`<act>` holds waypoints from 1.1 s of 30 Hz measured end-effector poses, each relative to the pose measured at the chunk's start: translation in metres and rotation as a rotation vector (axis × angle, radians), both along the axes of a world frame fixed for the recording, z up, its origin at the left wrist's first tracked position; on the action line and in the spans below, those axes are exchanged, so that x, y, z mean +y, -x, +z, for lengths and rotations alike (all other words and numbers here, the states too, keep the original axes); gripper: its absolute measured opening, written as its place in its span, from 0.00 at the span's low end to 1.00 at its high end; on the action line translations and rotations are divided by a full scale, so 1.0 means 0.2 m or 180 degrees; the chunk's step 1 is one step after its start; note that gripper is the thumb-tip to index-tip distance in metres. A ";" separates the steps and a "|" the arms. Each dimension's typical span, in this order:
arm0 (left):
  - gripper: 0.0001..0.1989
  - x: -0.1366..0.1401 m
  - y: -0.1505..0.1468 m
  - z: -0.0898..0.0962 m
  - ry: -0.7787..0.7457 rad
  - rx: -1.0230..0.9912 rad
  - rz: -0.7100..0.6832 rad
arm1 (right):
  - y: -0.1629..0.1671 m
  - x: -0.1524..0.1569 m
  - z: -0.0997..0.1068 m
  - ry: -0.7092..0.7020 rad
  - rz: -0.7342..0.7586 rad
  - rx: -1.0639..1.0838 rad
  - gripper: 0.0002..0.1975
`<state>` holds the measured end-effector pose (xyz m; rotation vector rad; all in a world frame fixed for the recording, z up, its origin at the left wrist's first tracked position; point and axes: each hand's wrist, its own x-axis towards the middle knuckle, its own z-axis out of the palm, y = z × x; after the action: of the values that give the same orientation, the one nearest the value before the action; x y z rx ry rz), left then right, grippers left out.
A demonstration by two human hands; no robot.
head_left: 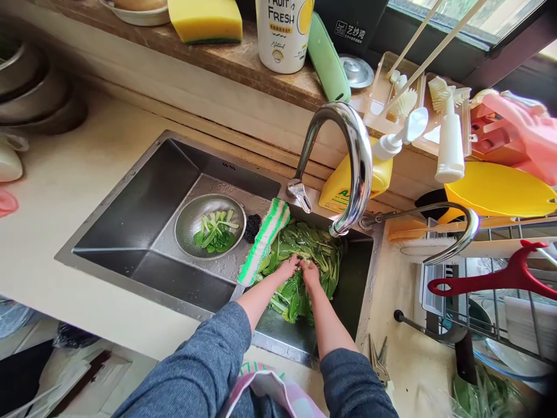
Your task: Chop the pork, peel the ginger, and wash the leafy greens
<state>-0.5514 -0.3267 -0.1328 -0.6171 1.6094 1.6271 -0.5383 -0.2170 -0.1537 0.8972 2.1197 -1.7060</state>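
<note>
Both my hands are in the right sink basin, over a heap of leafy greens (322, 244) in water. My left hand (288, 268) and my right hand (310, 274) meet at the fingertips, closed on pale stems of the greens. In the left basin stands a metal strainer (183, 232) holding a small bunch of leafy greens (215, 238). A green and white striped cloth (264, 241) hangs over the divider, just left of my left hand. Beside the strainer is a black scrubber (252, 227).
A chrome faucet (359, 145) arches above the right basin, with a yellow pump bottle (378, 174) behind it. On the right stands a dish rack (491, 232) with a red-handled tool (491, 281). Scissors (379, 357) lie near the front right. A sponge (206, 20) sits on the ledge.
</note>
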 end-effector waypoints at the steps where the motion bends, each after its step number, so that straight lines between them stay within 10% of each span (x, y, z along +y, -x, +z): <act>1: 0.29 0.00 -0.01 0.01 -0.0025 -0.0004 0.0076 | 0.00 0.00 0.00 -0.0061 -0.0049 -0.0011 0.18; 9: 0.26 0.02 -0.11 0.12 -0.0889 -0.0012 0.0776 | -0.09 -0.13 0.22 -0.0146 0.0342 0.0160 0.19; 15: 0.22 0.02 -0.17 0.22 -0.1521 -0.0561 0.0641 | -0.18 -0.07 0.40 -0.1177 0.1540 0.0077 0.29; 21: 0.21 -0.06 -0.14 0.42 -0.1404 -0.0628 0.0660 | -0.13 0.07 0.37 0.0150 0.0018 -0.0142 0.17; 27: 0.21 -0.51 -0.01 0.86 -0.1704 -0.0120 0.0930 | 0.02 0.01 0.23 0.0545 -0.0430 -0.0770 0.10; 33: 0.25 -1.12 0.20 1.04 -0.0215 0.0710 0.1395 | 0.13 -0.08 0.12 0.0587 -0.0686 -0.0915 0.17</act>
<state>-0.5916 -0.5513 0.0761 -0.8190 1.6458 2.1245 -0.5641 -0.2336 -0.1288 1.2656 1.7033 -1.7156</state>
